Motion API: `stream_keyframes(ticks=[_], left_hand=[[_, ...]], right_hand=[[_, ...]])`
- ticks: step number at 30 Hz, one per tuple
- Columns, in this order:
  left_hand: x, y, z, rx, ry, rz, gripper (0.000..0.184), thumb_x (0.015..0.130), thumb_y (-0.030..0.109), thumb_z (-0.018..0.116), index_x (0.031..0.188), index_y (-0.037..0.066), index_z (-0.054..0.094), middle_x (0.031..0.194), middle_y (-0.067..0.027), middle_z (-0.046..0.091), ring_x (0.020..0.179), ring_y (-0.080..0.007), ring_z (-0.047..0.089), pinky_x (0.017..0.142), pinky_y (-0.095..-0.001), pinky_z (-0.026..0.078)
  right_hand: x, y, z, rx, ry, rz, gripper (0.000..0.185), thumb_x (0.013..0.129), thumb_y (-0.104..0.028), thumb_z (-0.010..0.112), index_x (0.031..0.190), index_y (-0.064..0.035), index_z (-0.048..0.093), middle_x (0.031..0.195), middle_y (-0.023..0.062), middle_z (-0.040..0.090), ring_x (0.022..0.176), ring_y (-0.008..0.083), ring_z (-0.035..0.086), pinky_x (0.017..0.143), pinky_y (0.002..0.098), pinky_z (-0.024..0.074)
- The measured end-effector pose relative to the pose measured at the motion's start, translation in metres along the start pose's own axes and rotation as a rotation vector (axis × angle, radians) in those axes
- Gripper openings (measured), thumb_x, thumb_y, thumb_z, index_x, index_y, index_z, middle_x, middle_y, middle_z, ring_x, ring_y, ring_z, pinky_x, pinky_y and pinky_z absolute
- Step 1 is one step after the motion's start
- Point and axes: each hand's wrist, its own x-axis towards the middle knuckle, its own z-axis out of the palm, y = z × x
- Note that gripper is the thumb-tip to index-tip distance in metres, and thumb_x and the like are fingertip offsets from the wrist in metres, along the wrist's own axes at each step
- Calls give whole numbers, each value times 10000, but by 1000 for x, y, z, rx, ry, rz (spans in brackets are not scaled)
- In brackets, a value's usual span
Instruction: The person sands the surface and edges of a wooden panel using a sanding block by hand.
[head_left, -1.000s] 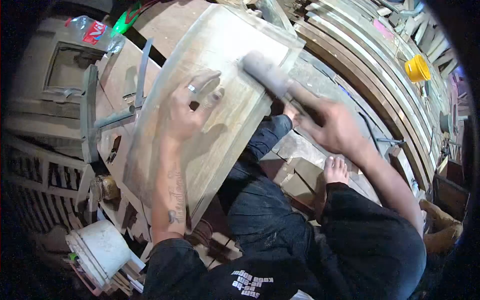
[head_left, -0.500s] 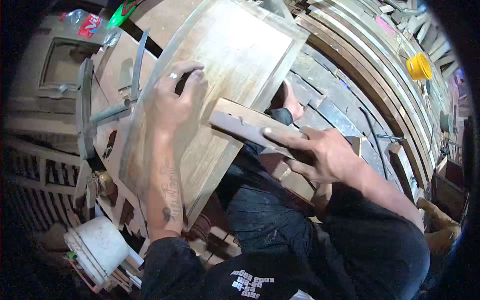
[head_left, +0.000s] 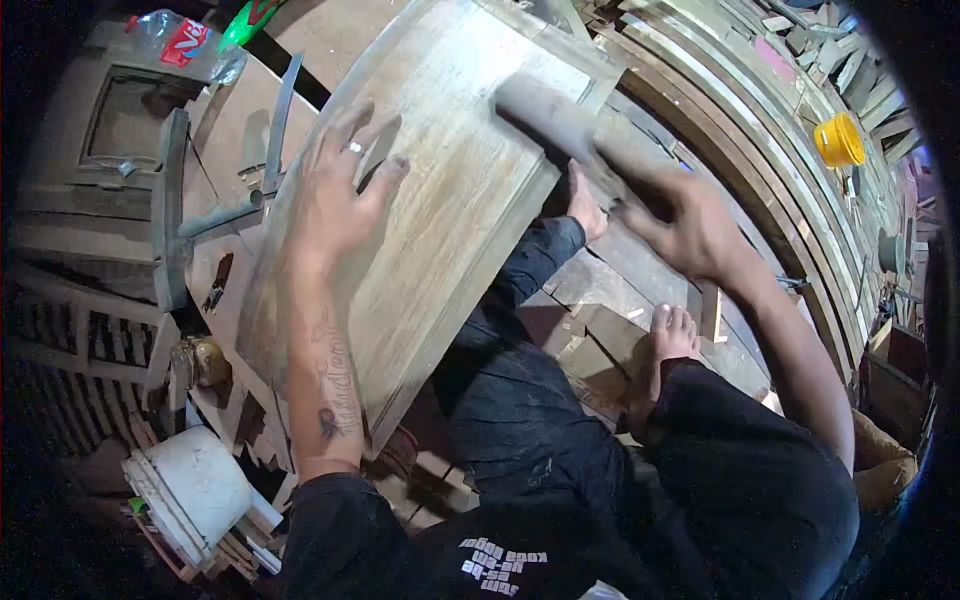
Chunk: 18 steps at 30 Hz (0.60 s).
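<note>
A framed wooden panel (head_left: 440, 230) lies slanted in front of me, pale and worn on its face. My left hand (head_left: 340, 190), with a ring on one finger, is at the panel's left side with thumb and fingers apart and nothing in them. My right hand (head_left: 690, 220) is off the panel's right edge, smeared by motion. It grips one end of a sanding block (head_left: 548, 115), a long flat piece with a grey face, whose far end is over the panel's upper right. Blur hides whether the block touches the wood.
My bare feet (head_left: 587, 205) (head_left: 675, 335) are right of the panel. Long boards (head_left: 740, 140) run along the right, near a yellow tub (head_left: 838, 140). A plastic bottle (head_left: 185, 45) lies upper left; a white bucket (head_left: 195, 490) stands lower left among wood strips.
My right hand has moved the sanding block up and right, from the panel's lower right to its upper right. My left hand has stayed nearly in place, its fingers spread a little wider.
</note>
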Motion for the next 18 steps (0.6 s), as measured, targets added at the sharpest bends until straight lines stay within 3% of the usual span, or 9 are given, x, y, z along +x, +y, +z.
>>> stream_keyframes(ticks=[2, 4, 6, 9, 10, 12, 14, 16, 18], left_hand=[[1, 5, -2, -4, -27, -33, 461, 1009, 350, 712, 1411, 124, 698, 1539, -162, 570, 1453, -359, 497, 1230, -475, 367], [0, 2, -2, -49, -5, -18, 409, 1049, 308, 662, 1409, 115, 690, 1531, -168, 577, 1441, -366, 516, 1216, -469, 384], [3, 3, 0, -95, -1, -13, 363, 1089, 265, 613, 1408, 107, 683, 1524, -174, 584, 1429, -373, 535, 1202, -462, 401], [1, 3, 0, -132, 7, -57, 466, 1106, 452, 547, 1381, 118, 721, 1506, -158, 598, 1442, -368, 505, 1219, -468, 372], [1, 1, 0, -131, 16, -56, 466, 1106, 452, 547, 1381, 118, 721, 1506, -158, 598, 1442, -368, 505, 1219, -468, 372], [2, 1, -1, -74, 6, -20, 473, 1096, 451, 566, 1390, 111, 712, 1505, -157, 599, 1445, -373, 500, 1222, -471, 368], [3, 3, -2, -92, 19, -19, 461, 1066, 427, 628, 1385, 105, 710, 1510, -155, 596, 1450, -373, 495, 1229, -477, 365], [1, 4, -1, -17, 4, 14, 453, 1031, 394, 689, 1377, 103, 710, 1514, -155, 594, 1457, -371, 490, 1235, -482, 362], [1, 4, 1, -37, 14, 9, 450, 1013, 367, 718, 1373, 98, 707, 1516, -158, 592, 1457, -373, 491, 1236, -486, 366]], right_hand=[[11, -12, -9, 39, -6, 326, 647, 925, -287, 754, 1543, -211, 577, 1009, 271, 756, 846, 444, 753, 809, 489, 606], [0, -23, 5, 70, -86, 143, 655, 909, -303, 760, 1539, -318, 579, 1026, 285, 751, 857, 448, 745, 839, 498, 616], [-11, -48, 5, 7, -294, -129, 691, 926, -255, 760, 1579, -303, 541, 1016, 225, 772, 854, 342, 776, 834, 463, 628], [-2, -33, 4, -32, -307, -148, 698, 913, -285, 768, 1574, -310, 545, 932, 208, 759, 824, 341, 767, 812, 485, 624], [9, -24, 2, -79, -287, 37, 700, 915, -332, 753, 1577, -350, 526, 1095, 241, 766, 905, 450, 748, 892, 528, 615], [27, -2, -2, 45, 7, 187, 674, 946, -344, 717, 1588, -325, 513, 1122, 269, 755, 932, 450, 753, 888, 521, 610], [25, -12, -4, -3, -28, 315, 666, 964, -346, 693, 1599, -303, 497, 1158, 289, 742, 978, 453, 749, 901, 510, 603], [9, -40, 6, 56, -78, 244, 676, 964, -349, 697, 1604, -325, 481, 1136, 285, 747, 979, 464, 744, 908, 509, 601], [-6, -57, 18, -29, -265, -81, 707, 904, -268, 756, 1571, -359, 539, 966, 249, 752, 833, 394, 749, 828, 468, 614]])
